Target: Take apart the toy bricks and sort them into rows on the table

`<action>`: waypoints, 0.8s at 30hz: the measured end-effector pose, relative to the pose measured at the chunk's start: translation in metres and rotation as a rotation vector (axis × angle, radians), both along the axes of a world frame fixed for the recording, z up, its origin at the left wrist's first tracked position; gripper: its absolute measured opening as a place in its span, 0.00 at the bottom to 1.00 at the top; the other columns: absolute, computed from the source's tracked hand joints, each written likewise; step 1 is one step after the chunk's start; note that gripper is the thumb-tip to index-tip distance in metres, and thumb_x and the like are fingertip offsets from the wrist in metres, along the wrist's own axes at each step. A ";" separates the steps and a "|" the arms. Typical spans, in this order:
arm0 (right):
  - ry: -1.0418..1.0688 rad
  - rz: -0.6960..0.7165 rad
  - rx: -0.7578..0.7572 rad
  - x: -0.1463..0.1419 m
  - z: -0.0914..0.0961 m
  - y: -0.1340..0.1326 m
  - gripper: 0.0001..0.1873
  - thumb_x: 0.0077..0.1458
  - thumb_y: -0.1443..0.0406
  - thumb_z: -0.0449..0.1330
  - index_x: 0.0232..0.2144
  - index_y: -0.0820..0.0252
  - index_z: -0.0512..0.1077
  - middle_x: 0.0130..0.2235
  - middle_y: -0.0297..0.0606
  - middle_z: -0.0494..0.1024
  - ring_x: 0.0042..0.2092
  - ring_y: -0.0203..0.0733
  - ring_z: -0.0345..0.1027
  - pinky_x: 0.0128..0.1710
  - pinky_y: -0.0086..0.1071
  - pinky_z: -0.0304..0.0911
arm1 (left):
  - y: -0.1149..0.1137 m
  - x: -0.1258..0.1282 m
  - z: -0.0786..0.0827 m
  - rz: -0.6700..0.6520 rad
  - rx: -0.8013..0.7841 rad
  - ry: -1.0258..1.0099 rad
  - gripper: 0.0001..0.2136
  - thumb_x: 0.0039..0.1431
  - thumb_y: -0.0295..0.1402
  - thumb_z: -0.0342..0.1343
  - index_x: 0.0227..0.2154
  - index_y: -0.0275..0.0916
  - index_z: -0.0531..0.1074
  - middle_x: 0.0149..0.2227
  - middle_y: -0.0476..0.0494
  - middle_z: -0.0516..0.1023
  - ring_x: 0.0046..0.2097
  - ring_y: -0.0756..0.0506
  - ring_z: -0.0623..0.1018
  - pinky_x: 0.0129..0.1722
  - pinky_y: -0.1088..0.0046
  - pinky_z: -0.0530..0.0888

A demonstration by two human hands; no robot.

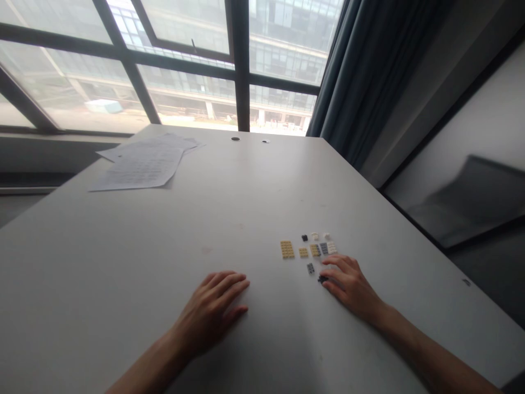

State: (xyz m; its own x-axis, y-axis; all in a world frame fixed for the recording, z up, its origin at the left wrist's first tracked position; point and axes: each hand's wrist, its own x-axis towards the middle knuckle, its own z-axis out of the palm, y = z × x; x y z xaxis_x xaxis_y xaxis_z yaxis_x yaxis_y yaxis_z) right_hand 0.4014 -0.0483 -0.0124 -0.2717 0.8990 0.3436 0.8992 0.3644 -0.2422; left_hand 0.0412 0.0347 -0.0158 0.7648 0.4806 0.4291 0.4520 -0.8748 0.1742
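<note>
My left hand lies flat on the white table, palm down, fingers stretched out and holding nothing. My right hand rests further right, fingers curled over a small dark brick piece at its fingertips. Just ahead of it lie several small building-brick plates: a tan plate, a smaller tan one, another tan one, a grey plate, a white plate, a grey piece, a black piece and white bits.
Printed paper sheets lie at the table's far left. Two small holes mark the far edge near the window. A dark curtain hangs at the right, and the table's right edge runs beside a wall panel.
</note>
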 end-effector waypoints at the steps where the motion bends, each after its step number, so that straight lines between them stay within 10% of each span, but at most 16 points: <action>1: 0.002 -0.004 0.003 0.000 0.000 0.000 0.06 0.56 0.66 0.59 0.37 0.55 0.74 0.48 0.40 0.73 0.54 0.48 0.62 0.52 0.45 0.57 | 0.000 0.000 0.000 -0.001 -0.001 0.001 0.15 0.61 0.37 0.53 0.49 0.39 0.69 0.47 0.38 0.75 0.48 0.42 0.72 0.49 0.64 0.69; 24: -0.008 -0.027 -0.001 0.008 -0.003 -0.002 0.07 0.56 0.66 0.58 0.38 0.54 0.72 0.49 0.42 0.73 0.54 0.50 0.62 0.52 0.46 0.57 | 0.001 -0.003 -0.004 -0.002 -0.011 -0.003 0.15 0.61 0.37 0.53 0.49 0.40 0.69 0.48 0.40 0.74 0.48 0.43 0.72 0.49 0.65 0.68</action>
